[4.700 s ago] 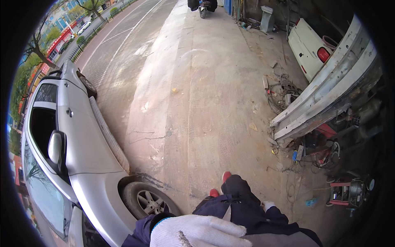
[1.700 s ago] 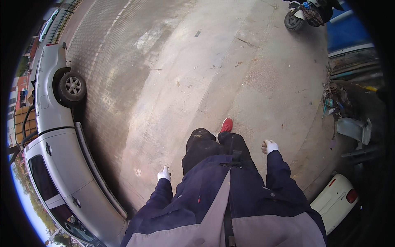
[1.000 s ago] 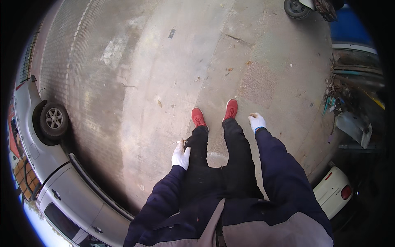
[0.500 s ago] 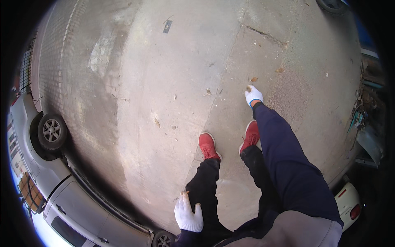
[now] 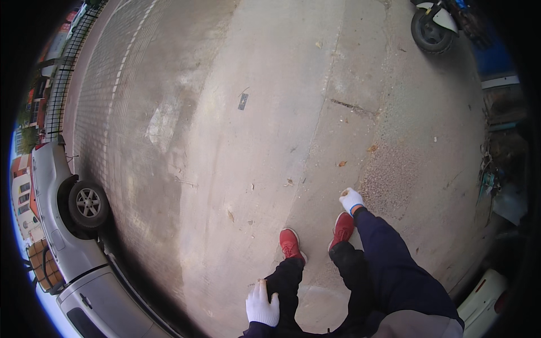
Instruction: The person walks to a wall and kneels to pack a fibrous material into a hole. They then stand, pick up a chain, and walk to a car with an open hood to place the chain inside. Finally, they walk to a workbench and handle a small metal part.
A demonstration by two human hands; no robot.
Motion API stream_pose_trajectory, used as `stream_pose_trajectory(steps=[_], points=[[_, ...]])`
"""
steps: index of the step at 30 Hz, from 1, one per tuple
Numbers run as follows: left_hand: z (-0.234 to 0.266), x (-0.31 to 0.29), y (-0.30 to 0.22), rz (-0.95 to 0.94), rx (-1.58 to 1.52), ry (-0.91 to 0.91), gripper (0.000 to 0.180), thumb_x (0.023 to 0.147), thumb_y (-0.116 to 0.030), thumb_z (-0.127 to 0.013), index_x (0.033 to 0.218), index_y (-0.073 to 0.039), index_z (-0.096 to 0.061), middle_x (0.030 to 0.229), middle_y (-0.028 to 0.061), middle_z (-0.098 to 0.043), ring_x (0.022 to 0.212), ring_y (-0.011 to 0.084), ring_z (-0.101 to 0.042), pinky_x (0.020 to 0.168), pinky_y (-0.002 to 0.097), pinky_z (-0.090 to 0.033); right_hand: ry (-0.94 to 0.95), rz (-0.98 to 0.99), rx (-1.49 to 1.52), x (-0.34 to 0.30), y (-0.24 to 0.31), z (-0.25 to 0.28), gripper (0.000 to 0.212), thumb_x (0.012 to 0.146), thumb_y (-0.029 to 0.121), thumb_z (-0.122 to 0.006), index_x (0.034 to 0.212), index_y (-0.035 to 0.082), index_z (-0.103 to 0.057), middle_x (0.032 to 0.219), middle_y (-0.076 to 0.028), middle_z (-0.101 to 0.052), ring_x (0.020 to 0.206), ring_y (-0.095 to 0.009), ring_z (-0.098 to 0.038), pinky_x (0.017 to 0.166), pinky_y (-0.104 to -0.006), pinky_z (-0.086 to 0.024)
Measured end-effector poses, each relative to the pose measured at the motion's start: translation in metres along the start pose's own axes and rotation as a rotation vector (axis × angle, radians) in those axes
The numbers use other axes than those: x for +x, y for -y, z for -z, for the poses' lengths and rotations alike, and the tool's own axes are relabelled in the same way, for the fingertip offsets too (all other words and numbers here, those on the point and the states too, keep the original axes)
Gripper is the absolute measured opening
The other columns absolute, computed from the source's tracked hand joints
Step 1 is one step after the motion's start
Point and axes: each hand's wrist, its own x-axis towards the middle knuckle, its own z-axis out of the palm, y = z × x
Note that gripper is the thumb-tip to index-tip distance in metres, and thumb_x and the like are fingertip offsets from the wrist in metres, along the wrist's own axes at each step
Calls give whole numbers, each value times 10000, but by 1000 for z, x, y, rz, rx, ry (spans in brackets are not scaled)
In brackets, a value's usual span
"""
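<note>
My left hand [image 5: 262,307], in a white knit glove, lies over my left leg in black trousers [image 5: 286,281]. Its fingers are stretched out and it holds nothing. Out in front of my right red shoe [image 5: 342,228], my right hand [image 5: 351,199] hangs above the pavement at the end of a dark blue sleeve [image 5: 389,248]. That glove is white with a blue cuff, and its fingers are curled closed. Brownish stains show by its fingertips. Whatever may be inside the fist is hidden. My left red shoe [image 5: 291,244] stands flat on the ground.
A silver pickup-like vehicle [image 5: 84,259] stands along the left, with a black fence [image 5: 61,96] beyond it. At the upper right is a scooter wheel [image 5: 433,32]. Clutter [image 5: 489,177] lines the right edge. Dry leaves and a small dark plate [image 5: 243,102] lie on concrete.
The view has tilted upward, so my hands and shoes sit lower in the picture and more of the scooter shows. My right fist stays out in front; my left hand stays over my leg.
</note>
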Motion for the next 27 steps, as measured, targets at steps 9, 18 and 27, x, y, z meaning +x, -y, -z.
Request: stream_pose_trajectory(steps=[9,18,27], points=[[1,-28,-20,12,-98,196,621,974,-367,-672,1472,-10,-573,1370,257,-674,1178,436,-685,1025,510,-545,83,-350,488,-296,-133,118,219,953,23,-563,926,42,-779,681,-80,-643,525,-181,-599,490,-365,-498],[153,-62,-75,29,-765,4,607,1032,-313,-651,1547,-11,-540,1322,269,-708,1221,365,-709,1045,399,-548,-55,-636,758,-492,-165,245,260,914,95,-676,1159,15,-646,861,-119,-662,625,-265,-680,572,-458,-601],[316,-121,-101,-368,-1446,183,645,1104,-315,-590,1590,84,-446,1557,232,-574,1402,304,-603,1214,407,-428,16,-436,861,-508,-65,253,231,964,89,-624,1178,13,-667,841,-119,-657,592,-252,-668,555,-433,-605]])
